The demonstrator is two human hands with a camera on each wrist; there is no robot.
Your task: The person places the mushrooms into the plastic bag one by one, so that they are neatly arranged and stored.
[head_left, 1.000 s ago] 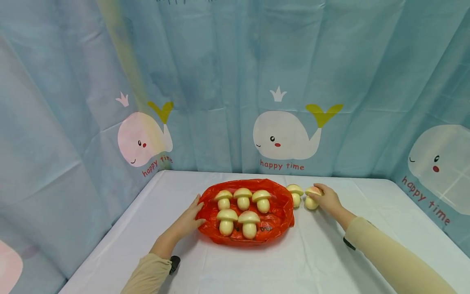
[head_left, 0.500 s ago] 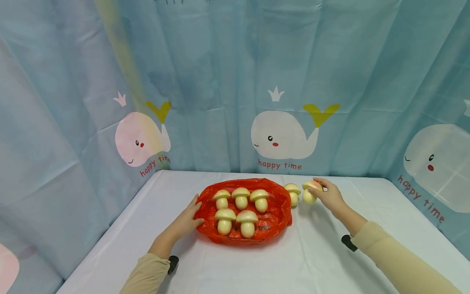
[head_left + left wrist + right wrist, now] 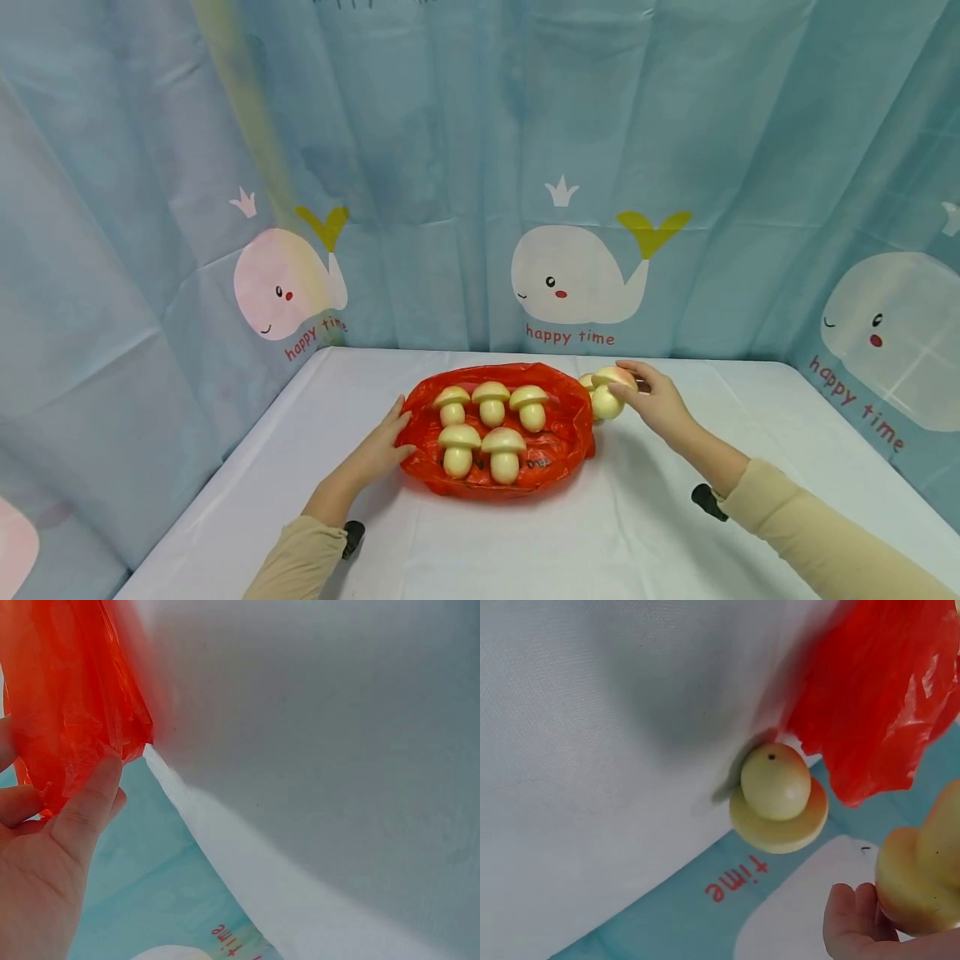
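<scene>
My right hand (image 3: 660,408) pinches a pale yellow toy mushroom (image 3: 606,402) by its cap, just outside the right rim of an open red plastic bag (image 3: 566,475). In the right wrist view this mushroom (image 3: 915,881) shows at the lower right. Partly hidden behind it in the head view stands another mushroom (image 3: 587,382), plain to see in the right wrist view with its round stem end facing the camera. Several mushrooms (image 3: 491,403) stand inside the bag in two rows. My left hand (image 3: 381,448) rests against the bag's left side with fingers and thumb spread.
Bag and mushrooms stand on a table with a white cloth (image 3: 510,550). A light blue curtain (image 3: 435,283) printed with whales hangs behind and at both sides. A black wrist strap piece (image 3: 708,502) shows under the right sleeve.
My right hand has lifted the mushroom off the cloth and carried it left, to the bag's right rim and in front of the other loose mushroom. The left hand stays at the bag.
</scene>
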